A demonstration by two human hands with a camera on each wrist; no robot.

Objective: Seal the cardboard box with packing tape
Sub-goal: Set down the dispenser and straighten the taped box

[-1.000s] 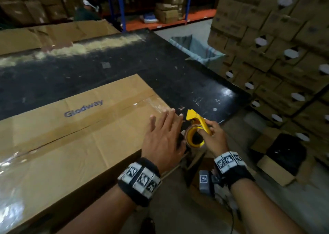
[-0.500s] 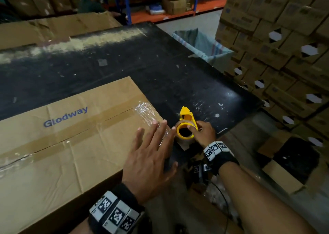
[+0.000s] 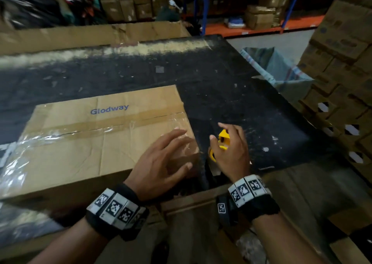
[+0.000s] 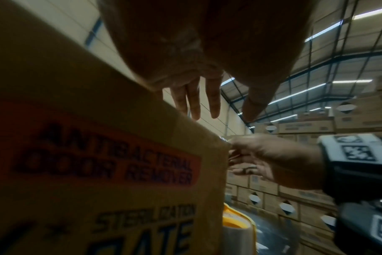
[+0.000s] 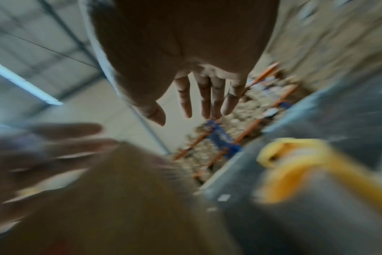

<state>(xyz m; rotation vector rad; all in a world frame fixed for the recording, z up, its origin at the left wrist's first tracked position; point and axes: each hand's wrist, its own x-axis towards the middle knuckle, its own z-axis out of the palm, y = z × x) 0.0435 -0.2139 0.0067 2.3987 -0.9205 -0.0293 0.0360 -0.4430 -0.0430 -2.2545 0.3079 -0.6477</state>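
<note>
A brown cardboard box (image 3: 90,149) printed "Glodway" lies on the black table (image 3: 261,113), with clear packing tape (image 3: 112,125) running along its top seam and over its ends. My left hand (image 3: 177,149) hovers flat over the box's near right corner, fingers spread and straight (image 4: 214,103). The yellow tape dispenser (image 3: 223,138) sits on the table just past the box's right end. My right hand (image 3: 233,153) is above it with fingers extended and nothing in them, as the right wrist view shows (image 5: 199,103). That blurred view has the dispenser (image 5: 305,165) lower right.
Stacked cartons (image 3: 342,62) form a wall at the right, with a grey sack bin (image 3: 281,68) beside the table's far right corner. Flattened cardboard (image 3: 80,36) lines the table's far side. A person (image 3: 171,10) stands by the blue and orange racks behind.
My right hand has let go of the yellow dispenser, which now rests on the table, and opened above it. My left hand stays open over the box corner. The head view has swung left.
</note>
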